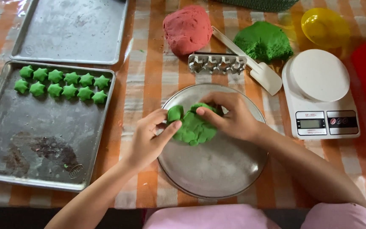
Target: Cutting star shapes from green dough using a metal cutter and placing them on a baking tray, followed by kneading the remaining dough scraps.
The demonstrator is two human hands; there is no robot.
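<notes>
We see the green dough lump (195, 127) at the far edge of a round metal plate (217, 169), approx. mid-surface. Left hand (149, 138) pinches its left side, fingers closed on it; right hand (229, 116) presses on top w/ fingers curled onto it. Beyond: star cutter strip (217, 63), red dough ball (187, 29), white scale (320, 95). Left tray (5, 123) holds green star pieces (62, 83).

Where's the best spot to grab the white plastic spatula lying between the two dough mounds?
Take the white plastic spatula by its slim handle's upper end, coming from above. The blade lies flat, and the metal star cutter strip crowds the handle's lower part, while the top, beside the red dough mound, looks freer.
</notes>
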